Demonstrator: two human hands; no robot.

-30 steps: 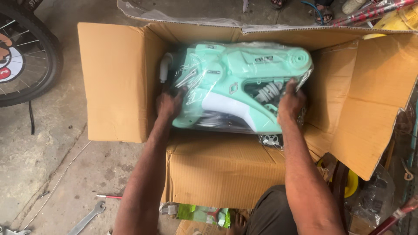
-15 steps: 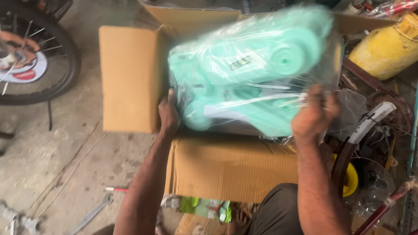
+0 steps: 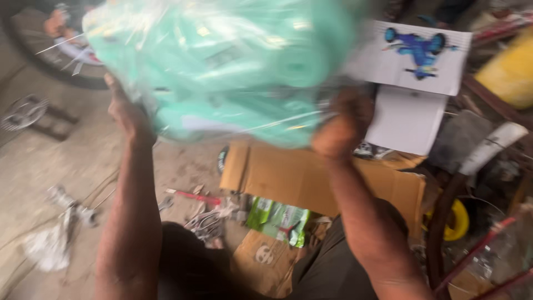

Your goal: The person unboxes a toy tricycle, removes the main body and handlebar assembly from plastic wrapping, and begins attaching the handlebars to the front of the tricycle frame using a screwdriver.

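Observation:
A mint-green plastic toy body wrapped in a clear plastic bag (image 3: pixel 222 66) fills the upper middle of the head view, lifted high and blurred by motion. My left hand (image 3: pixel 129 114) grips its left underside. My right hand (image 3: pixel 343 128) holds its right underside. Below the bag lies the brown cardboard box (image 3: pixel 311 178), partly hidden behind my right forearm.
A white box face with a blue ride-on toy picture (image 3: pixel 419 55) stands at the upper right. A green packet (image 3: pixel 277 219), a red-handled tool (image 3: pixel 191 195) and metal parts (image 3: pixel 61 222) lie on the concrete floor. A wheel (image 3: pixel 61 39) sits upper left, a yellow container (image 3: pixel 508 72) at right.
Both hands have lifted the wrapped green toy body out of the cardboard box and up toward the camera; the view has swung left.

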